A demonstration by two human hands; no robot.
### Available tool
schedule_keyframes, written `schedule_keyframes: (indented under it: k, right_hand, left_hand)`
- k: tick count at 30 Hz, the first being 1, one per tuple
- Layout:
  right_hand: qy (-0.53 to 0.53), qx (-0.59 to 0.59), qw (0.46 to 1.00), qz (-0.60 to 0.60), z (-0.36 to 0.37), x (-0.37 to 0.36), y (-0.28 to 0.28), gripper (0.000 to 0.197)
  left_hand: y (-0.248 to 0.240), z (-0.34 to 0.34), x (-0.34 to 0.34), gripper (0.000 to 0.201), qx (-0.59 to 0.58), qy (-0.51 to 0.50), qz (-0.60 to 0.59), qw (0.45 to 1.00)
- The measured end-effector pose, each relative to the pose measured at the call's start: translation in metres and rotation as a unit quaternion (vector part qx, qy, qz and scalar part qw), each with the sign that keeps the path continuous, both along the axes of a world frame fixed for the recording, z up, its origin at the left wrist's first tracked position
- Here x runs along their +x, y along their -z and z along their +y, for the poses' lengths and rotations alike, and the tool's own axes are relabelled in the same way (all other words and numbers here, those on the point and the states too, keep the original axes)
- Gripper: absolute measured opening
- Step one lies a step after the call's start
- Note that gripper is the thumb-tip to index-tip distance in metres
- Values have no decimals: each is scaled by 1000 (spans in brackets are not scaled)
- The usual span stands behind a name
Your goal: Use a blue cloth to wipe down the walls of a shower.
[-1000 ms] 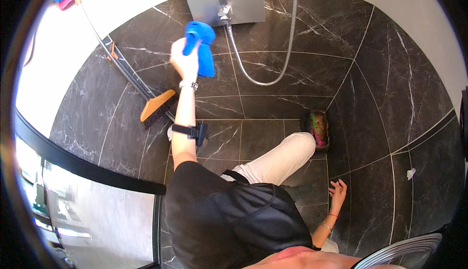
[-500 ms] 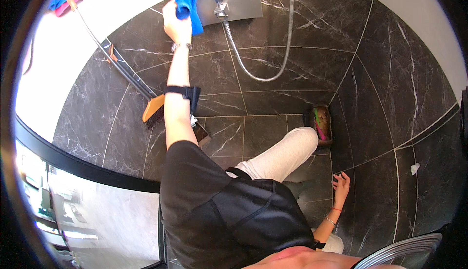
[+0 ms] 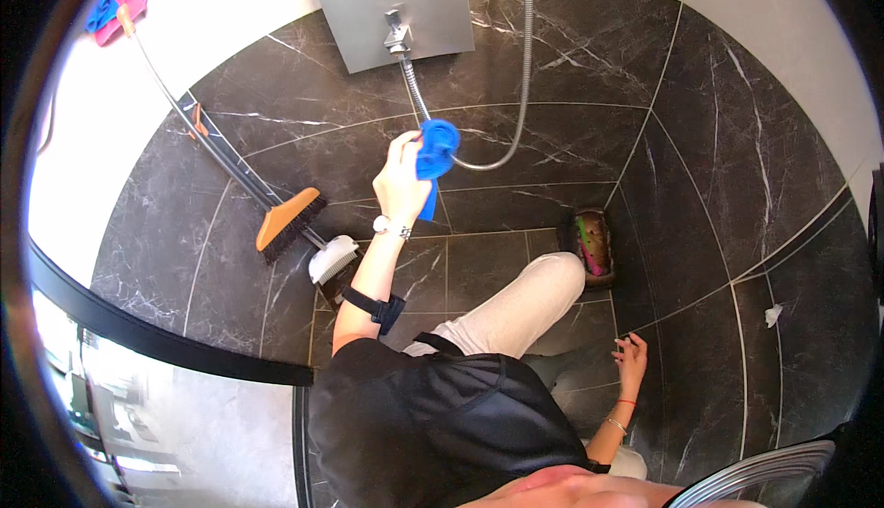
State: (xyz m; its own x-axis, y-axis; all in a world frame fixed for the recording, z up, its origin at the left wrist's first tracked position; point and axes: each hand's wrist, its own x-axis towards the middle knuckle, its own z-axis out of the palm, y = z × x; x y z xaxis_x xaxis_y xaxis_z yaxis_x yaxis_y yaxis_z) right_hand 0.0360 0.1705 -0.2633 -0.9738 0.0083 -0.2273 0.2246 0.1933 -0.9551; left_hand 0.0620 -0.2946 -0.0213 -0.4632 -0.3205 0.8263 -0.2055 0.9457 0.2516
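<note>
My left hand (image 3: 400,181) is closed around a bunched blue cloth (image 3: 437,151), whose loose end hangs below the fingers. Both are held out in front of the dark tiled wall, close to the shower hose (image 3: 517,130); whether the cloth touches the hose cannot be told. Down at the right, my right hand (image 3: 633,361) is beside the right-hand wall with its fingers loosely apart and nothing in them. Above the cloth, a steel shower panel (image 3: 350,11) carries a metal fitting (image 3: 397,36) from which the hose loops down.
A long-handled broom (image 3: 287,218) and a dustpan (image 3: 333,259) lean at the left. In the far right corner stands a brown container (image 3: 594,245) with green and pink in it. A dark-framed edge (image 3: 166,333) curves along the lower left. A white scrap (image 3: 773,315) clings to the right wall.
My left hand, still gripping the cloth, has come down from the shower panel's left edge, moving right and nearer. The view has shifted a little, showing more of the panel. My right hand stays low.
</note>
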Motion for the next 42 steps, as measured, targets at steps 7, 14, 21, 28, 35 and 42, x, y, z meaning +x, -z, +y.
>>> schedule_keyframes:
  k: [7,14,21,28,35,42]
  right_hand:
    - [-2,12,1000,23,-10,2,-36,29]
    - [-14,14,1000,21,-2,0,-25,29]
    - [-8,-3,1000,12,-2,5,-28,32]
    - [-9,6,1000,20,-2,0,-27,31]
    - [-18,-3,1000,24,-6,4,-36,32]
    - [-11,20,999,23,-4,3,-35,32]
  left_hand:
    - [-122,33,-53,45,-77,-139,133,978]
    - [-156,17,-127,68,-153,-323,137,924]
    - [-146,29,-130,62,-150,-432,107,883]
    - [-116,21,-143,56,-181,-453,41,872]
    - [-91,1,-146,59,-249,-420,23,872]
    - [-66,-1,-144,61,-238,-381,27,893]
